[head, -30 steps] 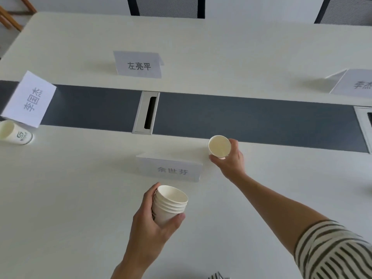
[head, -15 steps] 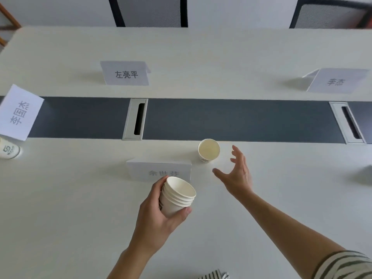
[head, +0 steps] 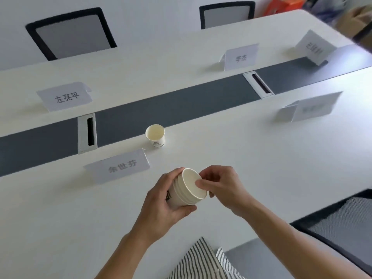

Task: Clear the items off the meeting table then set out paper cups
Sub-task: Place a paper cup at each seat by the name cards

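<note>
Table top [head: 261, 178]: white.
Centre strip [head: 161, 111]: dark slate grey.
Cable slot [head: 87, 133]: pale grey frame around a black opening.
Single cup [head: 155, 135]: white outside, cream inside, with a small dark logo near the base.
Cup stack [head: 186, 190]: white walls, cream inside, with a dark mark low on the side.
Name cards, e.g. [head: 118, 167]: white with grey-black characters.
Far chairs [head: 70, 33]: black frames with grey mesh backs.
Near chair [head: 340, 224]: black frame with grey mesh.
Shirt [head: 201, 260]: white with narrow dark stripes.
Box in the far right corner [head: 281, 6]: orange, blurred.
</note>
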`<state>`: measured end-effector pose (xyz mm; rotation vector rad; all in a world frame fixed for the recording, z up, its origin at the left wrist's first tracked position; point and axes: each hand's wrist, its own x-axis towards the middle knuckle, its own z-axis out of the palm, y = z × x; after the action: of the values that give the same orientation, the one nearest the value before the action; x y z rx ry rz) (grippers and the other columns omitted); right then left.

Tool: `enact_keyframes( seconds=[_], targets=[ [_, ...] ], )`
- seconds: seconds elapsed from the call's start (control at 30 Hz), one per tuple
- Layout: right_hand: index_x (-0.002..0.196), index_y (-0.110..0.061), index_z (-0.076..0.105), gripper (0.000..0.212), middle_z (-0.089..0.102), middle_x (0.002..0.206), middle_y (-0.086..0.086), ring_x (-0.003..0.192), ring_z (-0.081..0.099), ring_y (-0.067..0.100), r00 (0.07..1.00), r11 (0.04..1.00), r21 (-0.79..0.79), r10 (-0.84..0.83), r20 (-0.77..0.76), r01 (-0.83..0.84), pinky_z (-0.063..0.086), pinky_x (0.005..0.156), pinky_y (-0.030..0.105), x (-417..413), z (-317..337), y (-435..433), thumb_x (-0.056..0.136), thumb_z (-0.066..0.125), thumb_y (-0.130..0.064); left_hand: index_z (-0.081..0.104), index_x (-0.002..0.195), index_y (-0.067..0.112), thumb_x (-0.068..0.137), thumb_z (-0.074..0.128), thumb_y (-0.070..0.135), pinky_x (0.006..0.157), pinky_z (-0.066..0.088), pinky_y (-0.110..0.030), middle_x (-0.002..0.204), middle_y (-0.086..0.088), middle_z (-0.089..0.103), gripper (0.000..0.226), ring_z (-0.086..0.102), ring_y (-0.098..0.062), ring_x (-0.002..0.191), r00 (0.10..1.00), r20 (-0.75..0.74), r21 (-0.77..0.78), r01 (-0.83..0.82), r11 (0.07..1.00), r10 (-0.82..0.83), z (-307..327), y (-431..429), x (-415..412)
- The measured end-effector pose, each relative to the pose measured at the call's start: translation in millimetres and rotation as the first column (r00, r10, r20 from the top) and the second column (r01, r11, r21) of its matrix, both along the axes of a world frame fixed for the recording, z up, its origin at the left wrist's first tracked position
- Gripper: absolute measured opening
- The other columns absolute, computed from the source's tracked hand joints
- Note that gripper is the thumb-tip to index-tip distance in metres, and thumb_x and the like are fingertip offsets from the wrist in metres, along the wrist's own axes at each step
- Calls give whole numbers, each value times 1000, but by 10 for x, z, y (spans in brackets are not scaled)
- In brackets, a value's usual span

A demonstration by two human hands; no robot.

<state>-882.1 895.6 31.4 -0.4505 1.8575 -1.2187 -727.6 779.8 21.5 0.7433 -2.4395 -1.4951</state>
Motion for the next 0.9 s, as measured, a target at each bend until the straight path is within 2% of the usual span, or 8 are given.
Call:
enact_keyframes(
  seconds=[0.17,0.27,0.33,0.37,0.5,0.6,0.73,0.9],
  targets=[
    [84,-11,70,4,67,71,3,62,57,17,970,961,-145,-223,97,235,46,57,30,138,214,932,81,71,-10,45,124,47,63,87,22,85,51,-19,117,23,55,78,54,-4,109,982,6,-30,187,982,-187,112,474,2],
    [112,-21,66,46,72,100,-3,87,66,11,969,947,-229,-196,147,227,51,66,29,304,297,1498,69,80,-29,46,122,46,62,87,27,81,53,-25,115,20,57,74,56,-7,104,952,1,-36,305,952,-306,185,839,-137],
    [120,-29,60,69,69,113,-5,108,63,13,958,936,-207,-282,48,286,58,79,39,448,294,1794,56,88,-36,48,121,44,62,86,31,79,54,-29,115,16,59,71,58,-10,103,918,-17,-21,397,918,-397,225,1094,-296],
    [117,-33,60,72,68,111,-7,109,62,14,928,911,-197,-372,-13,362,57,83,43,502,296,1923,52,90,-36,49,121,44,62,85,33,79,55,-29,114,15,60,71,58,-10,102,893,-25,-16,449,893,-449,241,1218,-388],
    [105,-27,59,65,68,92,-12,86,64,5,671,673,-258,-733,-112,693,55,71,26,615,397,2518,46,85,-38,48,124,44,59,82,39,79,54,-23,112,15,60,73,59,-10,99,765,-20,-6,644,765,-644,268,1651,-799],
    [105,-26,56,65,65,88,-17,82,62,3,449,464,-295,-885,-121,836,55,68,26,760,469,3015,46,81,-39,47,126,43,63,84,32,80,51,-19,111,16,60,74,60,-9,99,652,-27,-14,757,653,-757,294,1961,-1141],
    [109,-25,56,64,63,91,-16,84,63,5,176,204,-292,-977,-120,934,57,72,30,1138,425,3530,51,79,-41,46,126,45,61,83,33,78,46,-9,113,23,57,75,57,-4,102,472,-43,-30,881,473,-881,322,2526,-1491],
    [109,-20,56,67,65,88,-15,82,65,5,-170,-144,-300,-983,-65,943,55,67,22,1779,319,4008,49,79,-37,43,128,48,63,85,35,85,44,-15,114,21,59,79,54,-2,108,200,-22,-12,980,200,-980,274,3457,-1558]
  ],
)
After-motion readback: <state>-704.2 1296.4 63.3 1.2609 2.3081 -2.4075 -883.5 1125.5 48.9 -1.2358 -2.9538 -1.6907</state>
